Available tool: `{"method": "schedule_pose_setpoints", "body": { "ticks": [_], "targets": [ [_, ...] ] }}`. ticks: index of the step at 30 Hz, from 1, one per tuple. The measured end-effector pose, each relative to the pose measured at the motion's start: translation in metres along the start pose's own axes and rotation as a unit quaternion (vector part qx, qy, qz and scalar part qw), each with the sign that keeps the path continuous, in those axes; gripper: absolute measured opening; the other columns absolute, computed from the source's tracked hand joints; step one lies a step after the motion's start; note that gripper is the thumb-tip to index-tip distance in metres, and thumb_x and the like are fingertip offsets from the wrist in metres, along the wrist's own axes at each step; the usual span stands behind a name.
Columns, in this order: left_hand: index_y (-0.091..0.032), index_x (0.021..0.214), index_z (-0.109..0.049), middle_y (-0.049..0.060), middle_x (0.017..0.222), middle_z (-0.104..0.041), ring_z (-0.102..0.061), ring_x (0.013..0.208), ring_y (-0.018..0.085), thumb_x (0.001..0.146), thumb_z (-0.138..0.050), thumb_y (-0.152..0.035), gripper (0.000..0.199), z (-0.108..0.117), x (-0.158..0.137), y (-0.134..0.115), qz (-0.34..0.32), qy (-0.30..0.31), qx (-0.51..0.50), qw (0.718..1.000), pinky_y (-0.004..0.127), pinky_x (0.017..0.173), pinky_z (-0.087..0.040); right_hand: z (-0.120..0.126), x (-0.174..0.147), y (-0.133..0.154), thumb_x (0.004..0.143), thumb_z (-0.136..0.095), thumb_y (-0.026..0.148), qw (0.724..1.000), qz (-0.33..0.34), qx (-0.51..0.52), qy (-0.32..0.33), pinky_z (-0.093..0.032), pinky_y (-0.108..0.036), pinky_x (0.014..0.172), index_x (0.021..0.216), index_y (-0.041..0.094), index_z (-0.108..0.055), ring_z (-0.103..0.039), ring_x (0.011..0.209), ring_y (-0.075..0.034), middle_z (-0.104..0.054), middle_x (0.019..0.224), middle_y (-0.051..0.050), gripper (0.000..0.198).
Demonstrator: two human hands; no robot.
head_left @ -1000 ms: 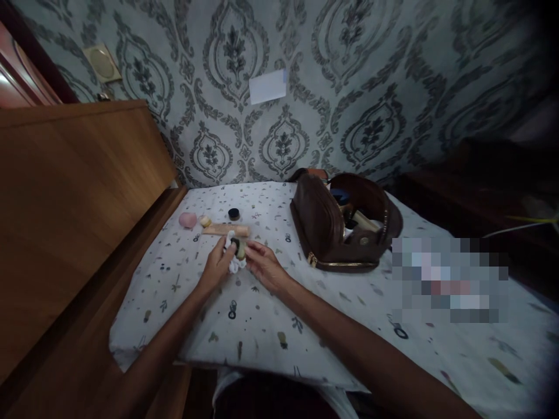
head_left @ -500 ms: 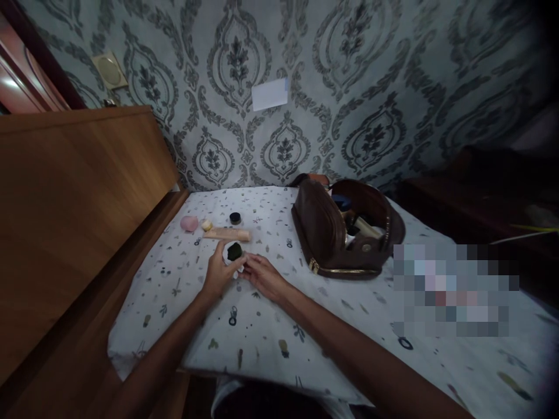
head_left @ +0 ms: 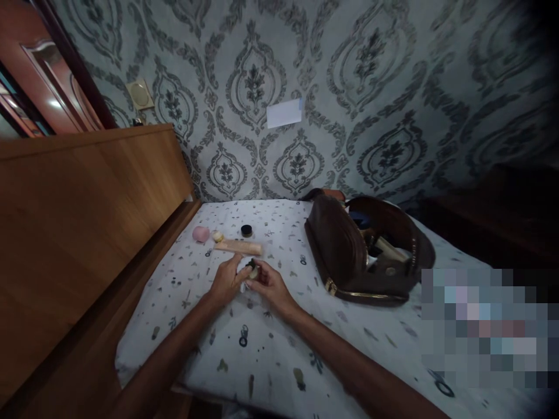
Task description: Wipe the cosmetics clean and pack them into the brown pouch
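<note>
My left hand point(head_left: 225, 281) and my right hand point(head_left: 274, 287) meet over the patterned cloth. Between them is a small jar point(head_left: 252, 269) with a dark green top and a pale body. My right fingers curl round its right side. A crumpled white tissue or wipe point(head_left: 241, 281) is in my left hand, pressed against the jar. Fingers hide part of both. Just beyond lies a beige tube point(head_left: 238, 248). Behind it stand a small black-lidded jar point(head_left: 247, 231), a little cream-yellow jar point(head_left: 218, 236) and a pink rounded container point(head_left: 201, 234).
An unzipped brown bag point(head_left: 336, 247) with several items inside stands to the right. A wooden panel point(head_left: 96, 198) borders the left side, and the papered wall point(head_left: 301, 64) rises behind the cloth-covered surface point(head_left: 201, 355). A pixelated patch hides something at far right.
The camera view has shifted, so everything sits further right and lower. The jar has tilted between my hands, and my right fingers have closed round its side.
</note>
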State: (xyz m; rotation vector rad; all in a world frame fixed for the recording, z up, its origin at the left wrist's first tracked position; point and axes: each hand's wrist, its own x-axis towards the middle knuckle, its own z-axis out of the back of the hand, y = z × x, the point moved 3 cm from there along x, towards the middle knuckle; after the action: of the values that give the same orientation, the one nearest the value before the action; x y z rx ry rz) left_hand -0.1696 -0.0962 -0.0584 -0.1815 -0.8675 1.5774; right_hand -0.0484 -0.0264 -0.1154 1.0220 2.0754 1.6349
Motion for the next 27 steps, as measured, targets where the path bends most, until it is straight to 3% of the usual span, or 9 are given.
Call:
{"method": "schedule_pose_setpoints", "body": {
  "ticks": [3, 9, 15, 19, 22, 24, 27],
  "targets": [
    [-0.020, 0.085, -0.060, 0.002, 0.069, -0.061, -0.058, 0.067, 0.019, 0.094, -0.036, -0.047, 0.037, 0.001, 0.004, 0.006, 0.004, -0.011, 0.027, 1.000, 0.028, 0.066, -0.038, -0.002, 0.006, 0.000, 0.063, -0.086, 0.040, 1.000, -0.011, 0.001, 0.009, -0.051, -0.036, 0.089, 0.113, 0.023, -0.060, -0.065, 0.096, -0.021, -0.068, 0.102, -0.003, 0.059],
    [-0.019, 0.071, -0.061, 0.000, 0.058, -0.055, -0.051, 0.058, 0.017, 0.093, -0.037, -0.050, 0.045, 0.010, 0.013, 0.028, 0.043, -0.032, 0.033, 0.998, 0.027, 0.060, -0.033, -0.008, 0.029, -0.003, 0.060, -0.085, 0.039, 0.996, -0.060, -0.063, 0.015, -0.053, -0.033, 0.073, 0.108, 0.020, -0.059, -0.064, 0.079, -0.019, -0.066, 0.086, 0.000, 0.057],
    [-0.019, 0.059, -0.050, -0.002, 0.054, -0.048, -0.047, 0.056, 0.014, 0.094, -0.030, -0.056, 0.054, 0.015, 0.014, 0.044, 0.065, -0.040, 0.019, 0.997, 0.025, 0.056, -0.033, -0.013, 0.051, 0.000, 0.059, -0.078, 0.027, 0.985, -0.017, -0.172, -0.014, -0.049, -0.030, 0.071, 0.101, 0.019, -0.062, -0.060, 0.077, -0.016, -0.065, 0.089, 0.001, 0.045],
    [-0.020, 0.057, -0.048, -0.003, 0.053, -0.043, -0.045, 0.054, 0.014, 0.095, -0.030, -0.055, 0.054, 0.027, 0.018, 0.053, 0.076, -0.052, 0.046, 0.995, 0.025, 0.055, -0.034, -0.011, 0.048, 0.000, 0.059, -0.075, 0.021, 0.967, -0.011, -0.252, -0.029, -0.048, -0.032, 0.072, 0.097, 0.021, -0.061, -0.059, 0.077, -0.018, -0.065, 0.087, 0.001, 0.041],
    [-0.020, 0.071, -0.060, -0.001, 0.060, -0.052, -0.051, 0.062, 0.017, 0.094, -0.038, -0.047, 0.042, 0.052, 0.033, 0.063, 0.087, -0.086, 0.086, 0.989, 0.026, 0.063, -0.038, -0.010, 0.040, 0.000, 0.061, -0.074, 0.021, 0.953, -0.009, -0.301, -0.029, -0.049, -0.035, 0.078, 0.099, 0.022, -0.060, -0.061, 0.084, -0.021, -0.066, 0.093, 0.000, 0.040],
    [-0.020, 0.094, -0.067, 0.003, 0.077, -0.062, -0.058, 0.075, 0.020, 0.094, -0.040, -0.039, 0.033, 0.072, 0.047, 0.069, 0.095, -0.102, 0.142, 0.980, 0.028, 0.072, -0.042, -0.011, 0.035, 0.001, 0.062, -0.075, 0.022, 0.943, -0.002, -0.331, -0.024, -0.049, -0.037, 0.082, 0.100, 0.022, -0.059, -0.061, 0.090, -0.023, -0.066, 0.097, -0.002, 0.041],
    [-0.025, 0.133, -0.058, 0.010, 0.111, -0.064, -0.063, 0.096, 0.025, 0.096, -0.040, -0.034, 0.042, 0.093, 0.070, 0.078, 0.119, -0.029, 0.311, 0.943, 0.033, 0.082, -0.046, -0.011, 0.030, 0.002, 0.061, -0.078, 0.022, 0.926, -0.001, -0.377, -0.028, -0.048, -0.039, 0.084, 0.100, 0.022, -0.060, -0.059, 0.096, -0.026, -0.063, 0.099, -0.004, 0.043]
  ]
}}
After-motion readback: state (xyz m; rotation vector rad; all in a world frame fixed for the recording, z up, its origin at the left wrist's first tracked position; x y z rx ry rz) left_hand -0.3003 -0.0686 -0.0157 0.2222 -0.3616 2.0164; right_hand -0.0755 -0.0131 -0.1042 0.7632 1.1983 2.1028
